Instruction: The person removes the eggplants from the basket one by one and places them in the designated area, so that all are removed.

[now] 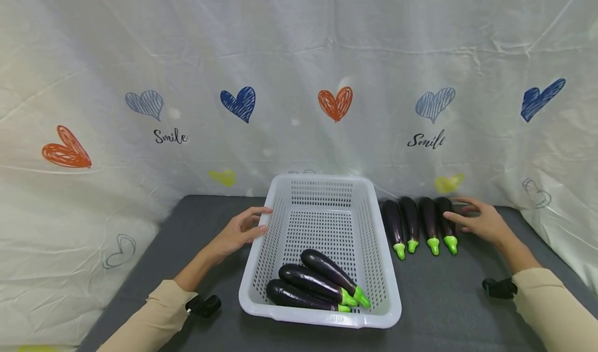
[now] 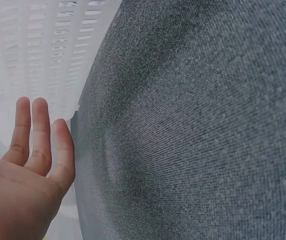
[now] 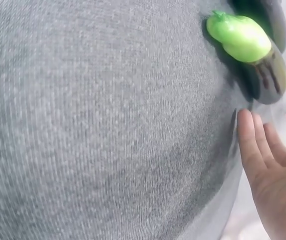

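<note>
A white perforated plastic basket [image 1: 325, 238] stands in the middle of the table, with three dark eggplants [image 1: 303, 296] lying in its near end. My left hand [image 1: 235, 238] is at the basket's left rim; in the left wrist view its straight fingers [image 2: 40, 125] lie alongside the slotted wall. To the right of the basket, several eggplants [image 1: 392, 222] lie in a row with green stem ends towards me. My right hand [image 1: 483, 222] is spread beside the rightmost eggplant [image 1: 446, 217], thumb overlapping it in the head view. Straight fingers [image 3: 250, 140] show close to that eggplant in the right wrist view.
A dark grey cloth [image 1: 448, 300] covers the table. Behind it hangs a pale curtain [image 1: 289, 56] printed with hearts and words, reaching the table's back edge. Black straps with small devices [image 1: 203, 306] sit at both wrists.
</note>
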`<action>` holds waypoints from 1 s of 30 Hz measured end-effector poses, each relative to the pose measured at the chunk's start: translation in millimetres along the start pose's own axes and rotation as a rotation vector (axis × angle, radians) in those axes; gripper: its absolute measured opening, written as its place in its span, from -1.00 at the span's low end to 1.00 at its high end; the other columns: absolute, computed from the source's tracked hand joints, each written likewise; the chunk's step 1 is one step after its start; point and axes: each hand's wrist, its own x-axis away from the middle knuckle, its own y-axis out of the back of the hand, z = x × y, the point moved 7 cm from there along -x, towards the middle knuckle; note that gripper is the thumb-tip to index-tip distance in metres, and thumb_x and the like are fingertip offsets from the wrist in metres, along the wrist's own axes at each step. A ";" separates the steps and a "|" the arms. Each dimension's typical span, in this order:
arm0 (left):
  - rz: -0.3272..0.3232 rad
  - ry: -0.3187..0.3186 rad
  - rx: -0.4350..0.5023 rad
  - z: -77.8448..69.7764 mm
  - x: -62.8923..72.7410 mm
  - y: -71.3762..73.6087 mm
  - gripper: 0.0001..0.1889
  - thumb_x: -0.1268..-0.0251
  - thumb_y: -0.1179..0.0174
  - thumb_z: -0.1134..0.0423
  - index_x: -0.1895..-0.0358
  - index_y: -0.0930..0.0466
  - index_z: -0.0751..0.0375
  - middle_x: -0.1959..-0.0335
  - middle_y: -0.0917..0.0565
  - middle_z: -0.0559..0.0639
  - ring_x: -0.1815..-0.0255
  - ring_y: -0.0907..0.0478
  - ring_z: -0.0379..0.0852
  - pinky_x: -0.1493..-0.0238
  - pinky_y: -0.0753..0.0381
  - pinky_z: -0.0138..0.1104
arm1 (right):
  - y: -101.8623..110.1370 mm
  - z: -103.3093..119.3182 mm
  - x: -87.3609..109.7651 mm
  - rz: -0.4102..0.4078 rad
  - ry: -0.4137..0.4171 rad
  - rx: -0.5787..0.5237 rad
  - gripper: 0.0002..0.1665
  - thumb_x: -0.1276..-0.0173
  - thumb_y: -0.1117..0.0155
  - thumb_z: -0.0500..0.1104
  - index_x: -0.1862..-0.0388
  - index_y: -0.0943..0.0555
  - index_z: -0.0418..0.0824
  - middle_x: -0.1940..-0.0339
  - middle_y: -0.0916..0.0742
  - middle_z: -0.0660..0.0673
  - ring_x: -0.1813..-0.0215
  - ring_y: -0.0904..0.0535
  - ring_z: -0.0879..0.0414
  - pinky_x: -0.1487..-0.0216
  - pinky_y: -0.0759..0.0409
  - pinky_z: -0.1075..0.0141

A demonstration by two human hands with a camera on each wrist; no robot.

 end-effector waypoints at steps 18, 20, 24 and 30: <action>0.010 -0.018 0.019 -0.1 -1.0 0.5 -0.49 -0.56 -0.14 0.28 -0.49 -0.31 0.20 -0.20 -0.51 0.35 -0.05 -0.59 0.19 0.07 -0.66 -0.02 | 17.3 45.1 7.5 -0.255 0.045 -0.180 -0.11 -0.51 -0.22 0.20 -0.48 -0.30 -0.44 -0.38 -0.40 -0.49 0.26 -0.57 0.47 0.22 -0.62 0.38; 0.007 -0.014 0.014 0.1 -0.9 0.5 -0.49 -0.56 -0.14 0.28 -0.49 -0.32 0.19 -0.21 -0.51 0.35 -0.05 -0.59 0.19 0.07 -0.65 -0.02 | 16.4 55.8 8.0 -0.282 0.083 -0.211 -0.17 -0.52 -0.24 0.14 -0.44 -0.35 -0.47 -0.33 -0.44 -0.45 0.23 -0.60 0.42 0.24 -0.62 0.44; 0.003 -0.014 0.003 0.9 -1.0 0.9 -0.50 -0.56 -0.14 0.28 -0.48 -0.33 0.17 -0.22 -0.51 0.35 -0.05 -0.59 0.19 0.06 -0.65 0.01 | 11.7 77.8 9.7 -0.289 0.163 -0.241 -0.27 -0.53 -0.26 0.06 -0.37 -0.41 -0.49 -0.22 -0.50 -0.29 0.16 -0.58 0.43 0.21 -0.65 0.43; 0.004 -0.018 0.003 0.3 -0.9 0.3 -0.50 -0.56 -0.14 0.28 -0.48 -0.33 0.18 -0.22 -0.50 0.35 -0.06 -0.58 0.20 0.05 -0.65 0.01 | 1.3 103.9 13.5 -0.244 0.256 -0.284 -0.37 -0.54 -0.27 -0.03 -0.30 -0.44 -0.51 -0.14 -0.53 -0.20 0.10 -0.61 0.41 0.17 -0.65 0.42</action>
